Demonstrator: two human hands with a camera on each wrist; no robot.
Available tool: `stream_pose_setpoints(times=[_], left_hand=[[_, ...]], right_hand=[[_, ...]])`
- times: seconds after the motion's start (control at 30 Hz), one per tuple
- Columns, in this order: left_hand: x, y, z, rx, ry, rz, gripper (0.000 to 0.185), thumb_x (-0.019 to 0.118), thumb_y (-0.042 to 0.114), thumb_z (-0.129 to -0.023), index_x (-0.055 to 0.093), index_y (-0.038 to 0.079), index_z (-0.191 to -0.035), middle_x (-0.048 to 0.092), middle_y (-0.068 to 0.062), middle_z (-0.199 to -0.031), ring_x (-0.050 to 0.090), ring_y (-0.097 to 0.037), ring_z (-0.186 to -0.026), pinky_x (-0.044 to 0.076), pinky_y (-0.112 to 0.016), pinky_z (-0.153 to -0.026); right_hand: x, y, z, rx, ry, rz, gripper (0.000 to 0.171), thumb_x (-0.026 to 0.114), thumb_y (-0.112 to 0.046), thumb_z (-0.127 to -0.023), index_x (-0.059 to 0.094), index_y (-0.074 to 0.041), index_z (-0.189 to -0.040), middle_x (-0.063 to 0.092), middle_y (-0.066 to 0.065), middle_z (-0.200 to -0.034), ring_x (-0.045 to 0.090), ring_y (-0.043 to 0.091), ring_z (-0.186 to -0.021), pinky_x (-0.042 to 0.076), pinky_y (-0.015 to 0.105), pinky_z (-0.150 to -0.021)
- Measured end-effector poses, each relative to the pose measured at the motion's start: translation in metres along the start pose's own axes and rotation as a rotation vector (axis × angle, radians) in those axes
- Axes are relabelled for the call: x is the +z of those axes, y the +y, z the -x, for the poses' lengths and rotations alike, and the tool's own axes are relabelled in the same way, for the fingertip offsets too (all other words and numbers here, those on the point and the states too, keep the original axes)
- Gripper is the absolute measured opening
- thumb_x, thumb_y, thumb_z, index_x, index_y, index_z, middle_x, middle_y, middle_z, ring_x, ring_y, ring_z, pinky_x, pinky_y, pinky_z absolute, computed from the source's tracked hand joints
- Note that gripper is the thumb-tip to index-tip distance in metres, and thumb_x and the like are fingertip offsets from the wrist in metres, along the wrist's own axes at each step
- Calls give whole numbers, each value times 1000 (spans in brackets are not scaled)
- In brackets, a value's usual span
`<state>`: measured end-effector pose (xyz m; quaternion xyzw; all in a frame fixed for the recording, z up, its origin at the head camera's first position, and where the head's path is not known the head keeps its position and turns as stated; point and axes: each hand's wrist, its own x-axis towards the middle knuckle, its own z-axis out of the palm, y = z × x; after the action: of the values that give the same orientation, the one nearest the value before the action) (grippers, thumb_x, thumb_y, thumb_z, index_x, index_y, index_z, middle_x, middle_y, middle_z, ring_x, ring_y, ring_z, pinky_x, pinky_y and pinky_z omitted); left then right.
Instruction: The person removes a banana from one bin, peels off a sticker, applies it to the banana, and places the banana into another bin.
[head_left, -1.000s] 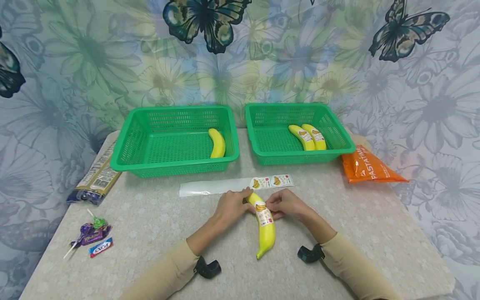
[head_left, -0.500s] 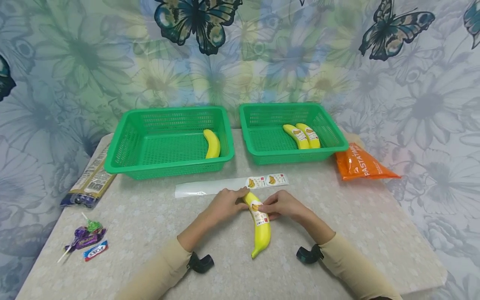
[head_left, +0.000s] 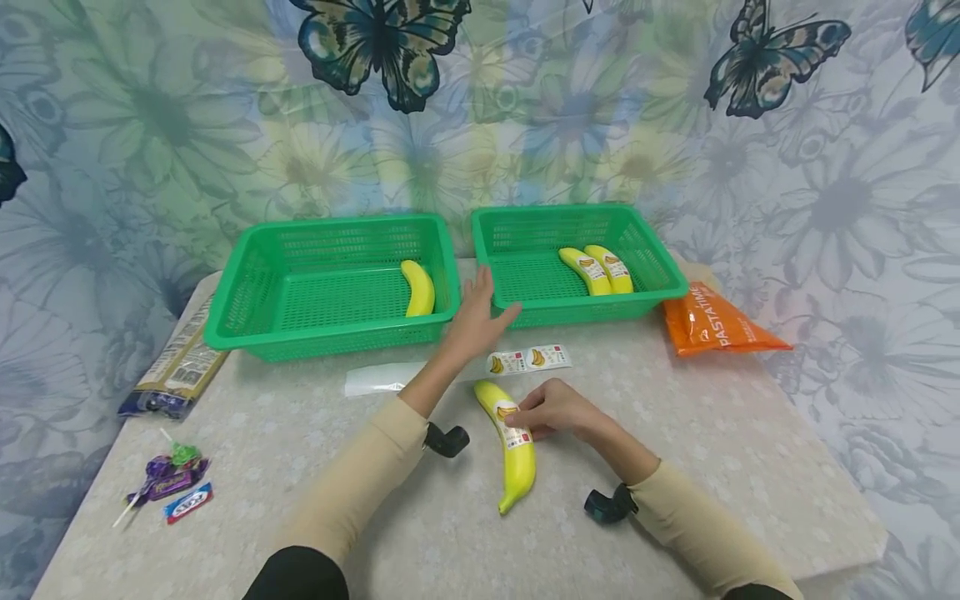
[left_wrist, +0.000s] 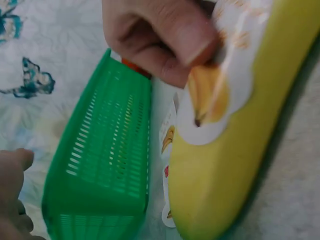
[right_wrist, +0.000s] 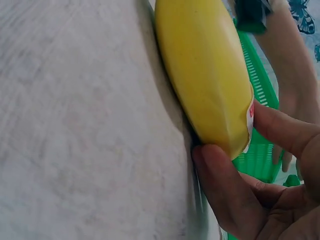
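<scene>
Banana in hand (head_left: pixel 519 467): 1, on tabletop, just on your side of the sticker strip (head_left: pixel 382 379). Yellow, curved, lying lengthwise, tapered end twd you; white label w/ banana pic, small print + red mark, partly under your thumb. Your R hand (head_left: pixel 558 410) pinches it, thumb on label, fingers at its side. Your L hand (head_left: pixel 476 321) is beyond the strip, fingers extended & spread, holding nothing.

Strip: 2 stickers visible at R end, part hidden by your L forearm.

Beyond strip, 2 green baskets: L basket (head_left: pixel 348 343) w/ 1 plain banana (head_left: pixel 420 289); R basket (head_left: pixel 592 311) w/ 2 labelled bananas (head_left: pixel 582 271). Bananas total 4.

Well R of strip: 1 orange packet (head_left: pixel 716 321). Well L: 1 gold packet (head_left: pixel 180 362); nearer you, 2 lollipops (head_left: pixel 183 454), 2 wrapped sweets (head_left: pixel 189 503).
</scene>
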<state>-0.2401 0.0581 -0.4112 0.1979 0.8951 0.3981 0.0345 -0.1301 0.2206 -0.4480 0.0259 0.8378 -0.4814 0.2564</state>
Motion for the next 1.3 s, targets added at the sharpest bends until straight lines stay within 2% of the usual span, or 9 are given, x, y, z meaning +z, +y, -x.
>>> stream_pose_setpoints(times=[0.13, 0.27, 0.5, 0.67, 0.83, 1.03, 1.13, 1.23, 1.3], left_hand=[[5, -3, -20, -48, 53, 13, 90, 44, 57, -98, 0, 5, -157, -4, -10, -166, -6, -37, -151, 11, -56, -123], [9, -8, -30, -52, 41, 6, 93, 45, 58, -97, -3, 5, -156, -9, -10, -165, -7, -36, -151, 12, -55, -123], [12, -20, -36, -58, 49, 15, 98, 52, 61, -92, 3, 8, -157, -10, -6, -166, 8, -36, -152, 25, -54, -120], [14, -24, -38, -54, 61, 65, 102, 57, 59, -90, 1, 7, -157, -9, -3, -166, 18, -32, -151, 31, -51, -118], [15, -23, -41, -59, 70, 101, 104, 59, 56, -90, -3, 6, -157, -12, -3, -166, 17, -33, -151, 31, -51, -118], [18, -18, -44, -39, 80, 147, 106, 63, 51, -89, -4, 2, -156, -13, -6, -165, 15, -35, -151, 31, -52, -117], [21, -15, -44, -33, 88, 160, 105, 67, 42, -88, -3, 1, -156, -13, -6, -165, 23, -37, -148, 37, -51, -113], [24, -14, -43, -27, 82, 157, 107, 67, 45, -88, -4, 1, -156, -13, -7, -165, 24, -37, -148, 39, -50, -112], [26, -14, -41, -26, 78, 161, 110, 65, 53, -88, -6, 3, -156, -15, -6, -165, 17, -36, -150, 34, -50, -115]], right_hand=[[7, -4, -3, 5, -1, 17, 32, 82, -31, -78, 77, -3, -93, 71, 0, -75, 61, 11, -61, 53, 22, -58], [11, -4, -4, 4, 0, -3, 31, 83, -30, -76, 77, -3, -92, 70, 0, -74, 60, 11, -60, 51, 22, -57], [13, -2, -7, -14, -14, -17, 33, 84, -28, -75, 77, -2, -93, 73, 3, -77, 62, 10, -60, 53, 23, -57], [1, -3, -4, -9, -40, 21, 32, 85, -29, -74, 77, -4, -92, 73, 3, -79, 64, 10, -62, 57, 27, -60], [-31, -22, 6, -54, -78, 60, 34, 84, -28, -75, 76, -2, -95, 74, 4, -84, 69, 13, -70, 61, 32, -68], [-92, -77, 23, -119, -114, 188, 45, 82, -27, -79, 70, 2, -111, 73, 11, -100, 69, 15, -82, 61, 38, -79], [-126, -112, 23, -154, -85, 270, 49, 81, -27, -80, 68, 1, -118, 72, 14, -109, 70, 17, -87, 60, 39, -81], [-162, -143, 15, -174, -39, 315, 49, 78, -27, -83, 66, 1, -121, 70, 14, -115, 70, 18, -91, 59, 39, -85], [-183, -159, 4, -173, -6, 341, 51, 77, -29, -84, 64, 2, -123, 69, 12, -116, 70, 17, -91, 59, 39, -87]])
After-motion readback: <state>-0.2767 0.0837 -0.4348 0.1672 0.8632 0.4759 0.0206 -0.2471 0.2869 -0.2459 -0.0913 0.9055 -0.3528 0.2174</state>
